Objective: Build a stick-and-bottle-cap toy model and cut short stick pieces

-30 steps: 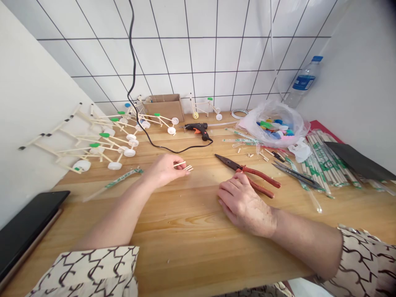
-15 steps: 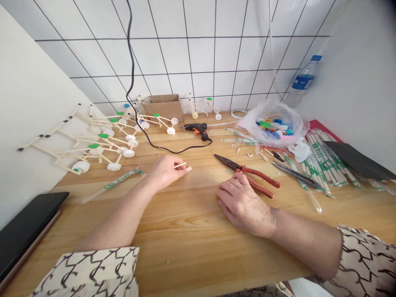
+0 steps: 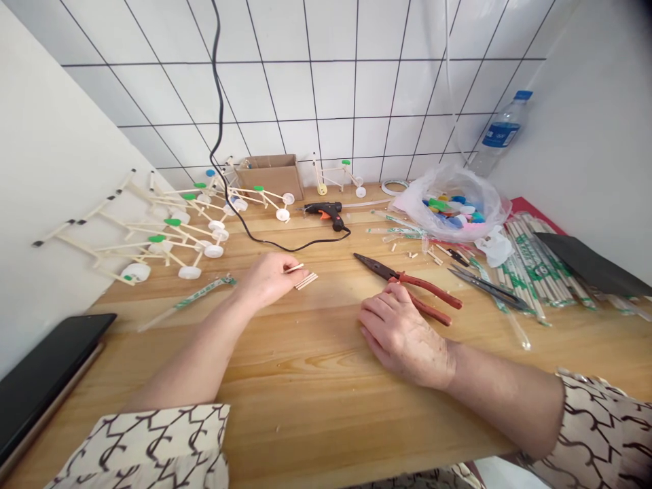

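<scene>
My left hand [image 3: 269,277] is closed in a pinch on a short wooden stick [image 3: 297,267], whose pale end sticks out past the fingers. Just beside the fingertips, several short wooden sticks [image 3: 306,280] lie close together on the wooden table [image 3: 305,394]. My right hand [image 3: 402,333] rests on the tabletop with its fingers curled under and pressed together; whether anything is inside is hidden. Right by its knuckles lie long-nose pliers [image 3: 426,284] with red handles, their jaws pointing to the back left. The index finger is at or touching the nearer handle; I cannot tell which.
Stick models with white wheels [image 3: 204,238] crowd the left. A glue gun [image 3: 326,212] with a black cord lies behind the hands. At right are a bag of bottle caps [image 3: 453,210], scissors [image 3: 489,288] and wrapped chopsticks [image 3: 540,261]. A phone [image 3: 56,373] lies front left.
The short sticks by my left fingertips now lie spread in a row on the table, with the fingers drawn slightly back from them. My right hand has stayed still.
</scene>
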Demonstrator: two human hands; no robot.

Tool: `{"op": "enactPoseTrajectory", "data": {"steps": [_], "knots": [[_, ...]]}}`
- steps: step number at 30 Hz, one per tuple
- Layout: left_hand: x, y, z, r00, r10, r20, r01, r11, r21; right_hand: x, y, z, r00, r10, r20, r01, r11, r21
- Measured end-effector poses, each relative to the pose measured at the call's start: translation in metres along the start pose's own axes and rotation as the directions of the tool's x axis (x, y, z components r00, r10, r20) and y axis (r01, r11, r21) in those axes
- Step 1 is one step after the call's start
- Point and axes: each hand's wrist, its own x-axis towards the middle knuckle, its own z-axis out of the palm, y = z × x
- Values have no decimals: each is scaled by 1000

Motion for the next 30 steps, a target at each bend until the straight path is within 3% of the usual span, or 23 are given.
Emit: {"op": "enactPoseTrajectory", "data": {"steps": [4, 22, 30], "knots": [[-1, 1, -5, 999, -26, -37, 26, 999, -20, 0, 1, 1, 1000, -4, 2, 4, 1000, -7], [0, -3, -3, 998, 16, 64, -15, 1000, -26, -1, 2, 2, 1000, -5, -13, 5, 1000, 7], [-1, 1, -2, 1000, 14, 27, -13, 999, -30, -1, 3, 0, 1000, -22, -17, 22, 1000, -1]]}}
